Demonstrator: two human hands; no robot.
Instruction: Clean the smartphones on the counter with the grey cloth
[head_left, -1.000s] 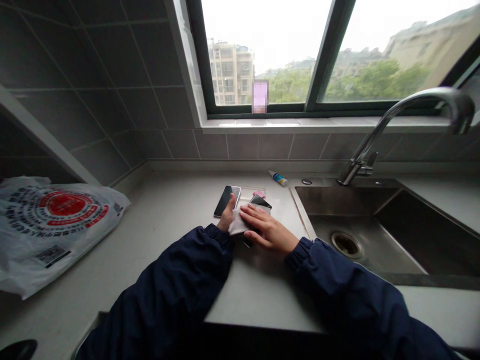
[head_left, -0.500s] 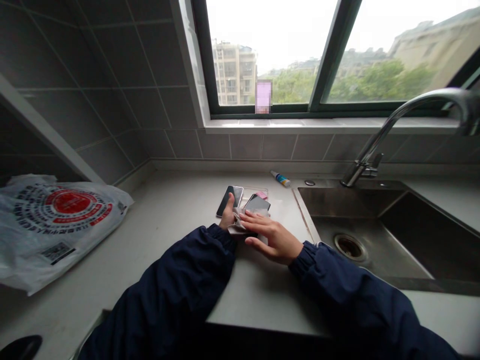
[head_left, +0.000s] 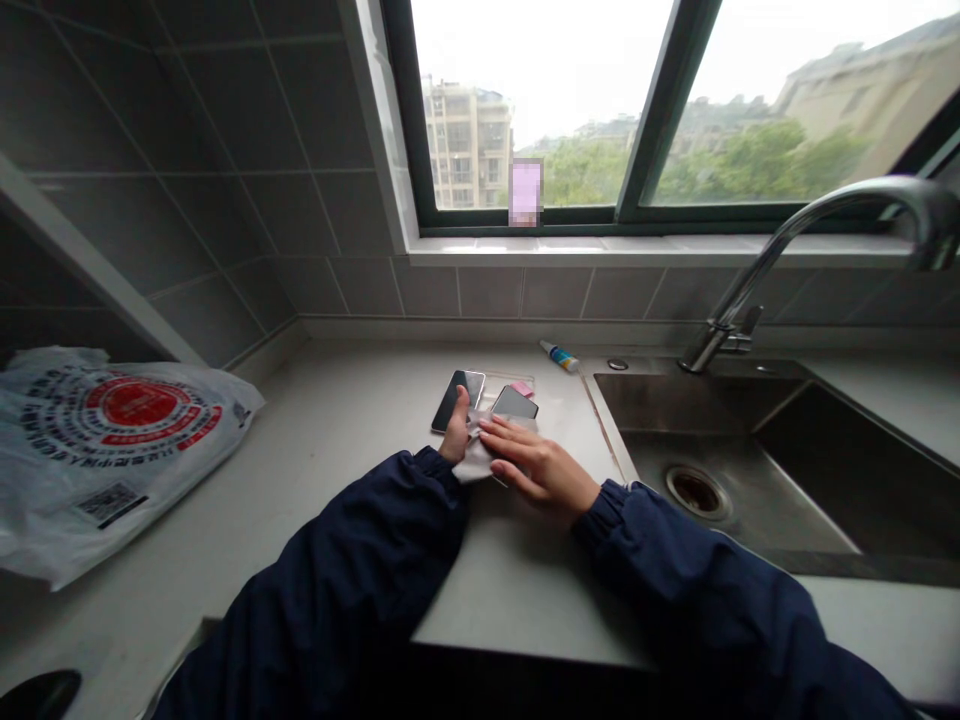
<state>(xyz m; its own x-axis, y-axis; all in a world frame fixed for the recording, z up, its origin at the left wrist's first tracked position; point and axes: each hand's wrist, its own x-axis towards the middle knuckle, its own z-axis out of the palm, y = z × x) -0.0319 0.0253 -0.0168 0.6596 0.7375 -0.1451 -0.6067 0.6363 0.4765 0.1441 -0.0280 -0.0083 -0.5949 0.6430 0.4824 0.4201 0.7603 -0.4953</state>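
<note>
Two smartphones (head_left: 454, 400) on the counter (head_left: 352, 410), the right one (head_left: 514, 403) partly under one white cloth (head_left: 480, 462). Left hand (head_left: 454, 432) has its thumb by the left phone, can't tell if it's gripping; right hand (head_left: 538, 465) lies open, flat on the cloth.

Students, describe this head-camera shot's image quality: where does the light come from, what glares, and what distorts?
In the head view, daylight enters through the window, its sky blown out white; the tiled wall falls dark; wide-angle distortion slants the frame's lines; a pixelated patch hides part of the view.
</note>
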